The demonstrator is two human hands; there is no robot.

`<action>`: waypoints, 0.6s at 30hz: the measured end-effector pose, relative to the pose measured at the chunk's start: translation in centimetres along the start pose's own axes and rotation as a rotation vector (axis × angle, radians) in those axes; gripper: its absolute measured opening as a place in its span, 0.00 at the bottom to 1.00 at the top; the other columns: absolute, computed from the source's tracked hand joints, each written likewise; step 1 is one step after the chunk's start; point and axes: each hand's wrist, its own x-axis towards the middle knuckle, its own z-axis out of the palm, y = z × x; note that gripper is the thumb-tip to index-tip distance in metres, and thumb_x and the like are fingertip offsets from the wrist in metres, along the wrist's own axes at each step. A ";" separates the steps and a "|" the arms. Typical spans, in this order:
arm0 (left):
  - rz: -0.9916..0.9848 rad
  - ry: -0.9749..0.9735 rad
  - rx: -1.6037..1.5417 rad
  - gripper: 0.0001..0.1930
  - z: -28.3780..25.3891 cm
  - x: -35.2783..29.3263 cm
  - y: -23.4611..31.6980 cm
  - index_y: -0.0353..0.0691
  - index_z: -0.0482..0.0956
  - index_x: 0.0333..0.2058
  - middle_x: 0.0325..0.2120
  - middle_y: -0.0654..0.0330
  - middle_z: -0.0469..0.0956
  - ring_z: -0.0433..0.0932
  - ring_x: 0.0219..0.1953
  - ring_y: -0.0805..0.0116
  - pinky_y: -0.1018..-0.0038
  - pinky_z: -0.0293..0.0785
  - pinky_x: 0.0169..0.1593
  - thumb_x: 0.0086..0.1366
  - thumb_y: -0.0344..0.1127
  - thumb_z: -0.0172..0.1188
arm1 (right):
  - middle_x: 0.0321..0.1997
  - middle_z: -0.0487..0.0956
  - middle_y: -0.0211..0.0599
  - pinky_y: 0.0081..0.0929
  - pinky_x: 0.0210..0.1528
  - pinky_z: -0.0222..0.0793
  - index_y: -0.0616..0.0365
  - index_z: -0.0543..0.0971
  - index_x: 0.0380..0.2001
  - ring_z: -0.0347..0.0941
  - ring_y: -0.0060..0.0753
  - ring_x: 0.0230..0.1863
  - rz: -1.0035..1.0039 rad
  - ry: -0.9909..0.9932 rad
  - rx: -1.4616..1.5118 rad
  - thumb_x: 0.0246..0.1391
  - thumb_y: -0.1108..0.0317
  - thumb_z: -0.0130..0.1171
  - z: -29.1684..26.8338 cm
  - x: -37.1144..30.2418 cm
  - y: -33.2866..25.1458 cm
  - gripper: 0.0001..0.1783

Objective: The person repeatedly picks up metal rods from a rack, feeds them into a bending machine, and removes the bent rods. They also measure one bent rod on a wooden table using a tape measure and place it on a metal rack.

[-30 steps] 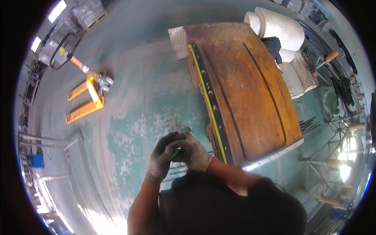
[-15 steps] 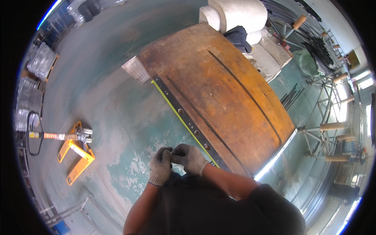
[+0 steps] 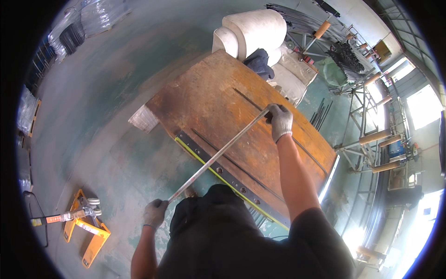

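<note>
A tape measure (image 3: 222, 151) stretches as a long pale strip between my two gloved hands, slanting over the near-left edge of the worn wooden table (image 3: 204, 88). Its lower left end is in my left hand (image 3: 155, 214), whose fingers are closed by my side. My right hand (image 3: 281, 122) reaches out above the tabletop with its fingers closed round the upper end. The tape's case cannot be made out. Below the tape, a dark metal strip with holes (image 3: 230, 180) and a yellow-green edge (image 3: 204, 160) runs along the table's side.
Two thin dark rods (image 3: 227, 158) lie on the tabletop. White rolls (image 3: 255, 30) and dark cloth (image 3: 260, 64) are behind it. A yellow pallet jack (image 3: 95, 237) stands at left on the green floor, and metal racks (image 3: 360, 121) stand at right.
My hands have moved from close together to far apart, the right one up and out over the table, the left one down and left. The tape measure now spans between them. The view has shifted.
</note>
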 end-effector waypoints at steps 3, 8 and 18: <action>-0.070 0.033 0.037 0.24 -2.4 2.7 -2.6 0.36 0.90 0.37 0.31 0.41 0.87 0.88 0.38 0.45 0.52 0.80 0.47 0.73 0.56 0.68 | 0.33 0.90 0.42 0.35 0.37 0.82 0.62 0.90 0.44 0.86 0.35 0.33 -0.002 0.037 -0.207 0.70 0.59 0.69 0.8 5.9 2.5 0.15; -0.160 0.135 -0.004 0.26 -2.9 7.2 -1.9 0.35 0.90 0.37 0.34 0.38 0.87 0.88 0.41 0.40 0.48 0.79 0.50 0.73 0.57 0.66 | 0.43 0.93 0.51 0.49 0.59 0.86 0.53 0.91 0.59 0.92 0.56 0.49 -0.266 -0.016 -1.069 0.69 0.53 0.69 2.7 10.6 9.6 0.22; -0.252 0.135 -0.041 0.25 -1.2 12.0 4.2 0.32 0.89 0.37 0.35 0.36 0.87 0.87 0.42 0.35 0.48 0.79 0.50 0.72 0.55 0.65 | 0.92 0.59 0.54 0.56 0.91 0.47 0.60 0.57 0.88 0.53 0.63 0.91 0.009 -0.218 -1.494 0.71 0.44 0.67 7.2 12.8 15.4 0.54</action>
